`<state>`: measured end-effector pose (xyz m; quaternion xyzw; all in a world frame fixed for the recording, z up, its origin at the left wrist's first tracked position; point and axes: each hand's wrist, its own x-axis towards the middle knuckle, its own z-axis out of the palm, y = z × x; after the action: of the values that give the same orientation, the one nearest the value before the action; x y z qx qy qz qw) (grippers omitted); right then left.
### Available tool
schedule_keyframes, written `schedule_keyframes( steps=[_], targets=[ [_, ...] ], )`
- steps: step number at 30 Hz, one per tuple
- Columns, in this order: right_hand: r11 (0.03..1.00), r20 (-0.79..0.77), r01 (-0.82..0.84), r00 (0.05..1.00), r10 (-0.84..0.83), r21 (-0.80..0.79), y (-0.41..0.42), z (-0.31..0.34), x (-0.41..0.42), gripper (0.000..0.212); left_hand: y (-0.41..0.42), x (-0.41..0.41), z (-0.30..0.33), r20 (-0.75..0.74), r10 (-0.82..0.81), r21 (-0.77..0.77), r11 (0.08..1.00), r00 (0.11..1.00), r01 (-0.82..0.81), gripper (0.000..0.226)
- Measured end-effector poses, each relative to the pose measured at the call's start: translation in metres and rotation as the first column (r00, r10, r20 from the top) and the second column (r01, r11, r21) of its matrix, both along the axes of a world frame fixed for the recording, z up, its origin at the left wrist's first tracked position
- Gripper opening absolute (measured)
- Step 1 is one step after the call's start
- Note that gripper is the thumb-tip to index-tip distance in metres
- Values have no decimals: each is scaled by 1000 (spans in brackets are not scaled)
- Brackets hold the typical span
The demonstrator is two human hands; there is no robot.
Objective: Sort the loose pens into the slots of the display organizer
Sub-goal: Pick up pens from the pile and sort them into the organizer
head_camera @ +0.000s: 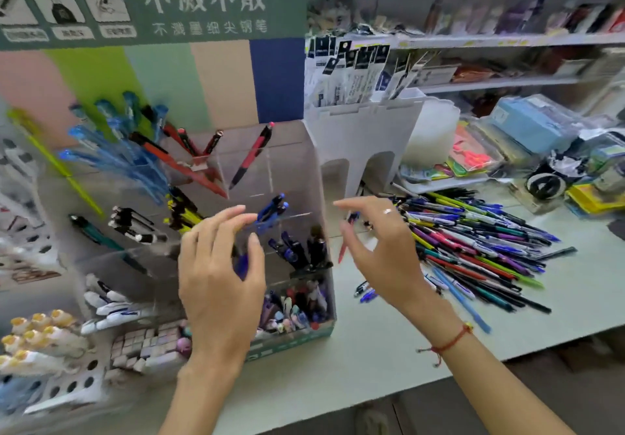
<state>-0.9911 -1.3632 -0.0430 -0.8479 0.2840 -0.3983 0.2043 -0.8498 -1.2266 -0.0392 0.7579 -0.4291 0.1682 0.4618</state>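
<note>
The clear display organizer (314, 177) stands left of centre, and its slots hold blue, red, black and yellow pens. My left hand (220, 275) hovers in front of its middle slots with the fingers loosely curved. A blue pen (241, 263) is pinched between its thumb and fingers, mostly hidden. Just right of the organizer, my right hand (375, 248) holds a red pen (341, 253) under the thumb, tip down, with the other fingers spread. The pile of loose pens (473, 241) lies on the table to the right.
A white plastic stand (365, 137) is behind the organizer. Packets and boxes (534, 130) crowd the far right. More pen and eraser displays (50, 333) fill the left side. A couple of blue pens (365, 294) lie under my right wrist. Store shelves (473, 38) run behind.
</note>
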Motion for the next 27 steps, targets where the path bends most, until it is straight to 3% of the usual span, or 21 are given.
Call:
schedule_keyframes(
  steps=[3,7,9,11,13,16,19,21,24,27],
  targets=[
    [984,-15,136,991,-136,111,-23,-36,-65,22,-32,-46,-4,-20,-174,-18,985,984,174,21],
    [896,-299,334,922,-247,292,-61,-96,-144,23,-84,-111,-50,-184,-387,199,885,903,420,23],
    [837,-485,450,833,-267,312,-77,-124,-178,33,-109,-129,-90,-297,-388,371,795,872,480,30],
    [801,-655,554,695,-297,225,-88,-148,-205,57,-128,-134,-135,-393,-319,530,688,862,496,44],
    [787,-766,594,581,-275,168,-95,-165,-226,81,-140,-131,-168,-391,-240,700,549,889,456,61],
    [816,-872,558,464,-157,150,-102,-189,-244,87,-153,-130,-201,-256,-221,843,424,941,329,67],
    [852,-903,520,394,-173,64,-106,-203,-239,78,-173,-135,-211,-145,-270,813,516,952,270,47],
    [871,-899,488,406,-164,61,-114,-207,-229,81,-186,-138,-213,-31,-325,831,518,945,205,38],
    [927,-897,375,418,-144,25,-131,-200,-210,66,-202,-141,-200,-5,-327,881,445,945,159,40],
    [967,-878,255,457,-145,-27,-143,-197,-192,43,-206,-139,-192,-112,-197,909,376,974,181,14]
  ],
)
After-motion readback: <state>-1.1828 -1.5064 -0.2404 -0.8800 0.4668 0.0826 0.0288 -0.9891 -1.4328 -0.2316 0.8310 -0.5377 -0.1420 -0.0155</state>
